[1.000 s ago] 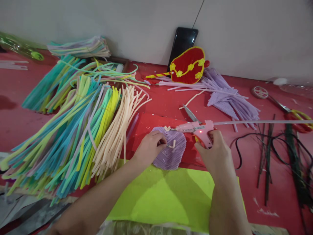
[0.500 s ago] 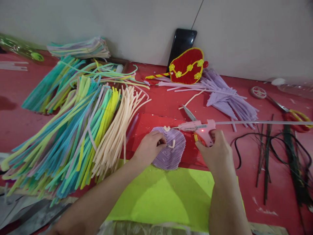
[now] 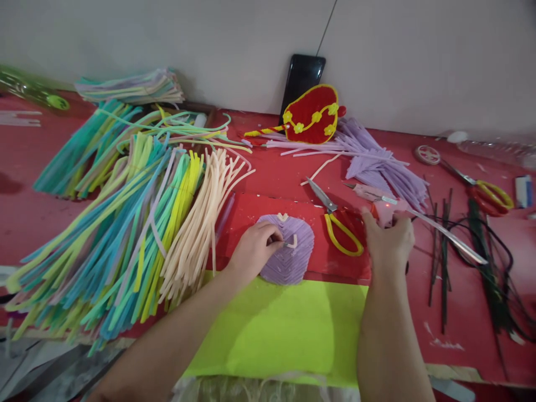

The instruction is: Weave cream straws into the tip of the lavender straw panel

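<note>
My left hand [image 3: 256,245] pinches a short cream pipe cleaner piece [image 3: 295,241], bent at a corner, above a rounded purple panel of pipe cleaner strips [image 3: 288,269]. A small cream V-shaped piece [image 3: 283,217] sits at the panel's top edge. Off to the right, my right hand [image 3: 389,237] is closed round a pink hot glue gun [image 3: 379,195]. Its red light is on, the nozzle points left, and a clear glue stick [image 3: 450,238] sticks out behind. Between the hands lie scissors with yellow and red handles [image 3: 329,206], blades partly spread.
Bundles of coloured pipe cleaners [image 3: 125,240] cover the left side. Behind are purple pipe cleaners [image 3: 372,153], a red and yellow fan-shaped ornament [image 3: 312,114] and a leaning phone [image 3: 302,78]. A second pair of scissors [image 3: 488,195], dark stems [image 3: 446,268] and a black cord lie right.
My right hand has carried the glue gun away from the purple panel to the right, uncovering the scissors. My left hand keeps its pinch on the cream piece over the panel.
</note>
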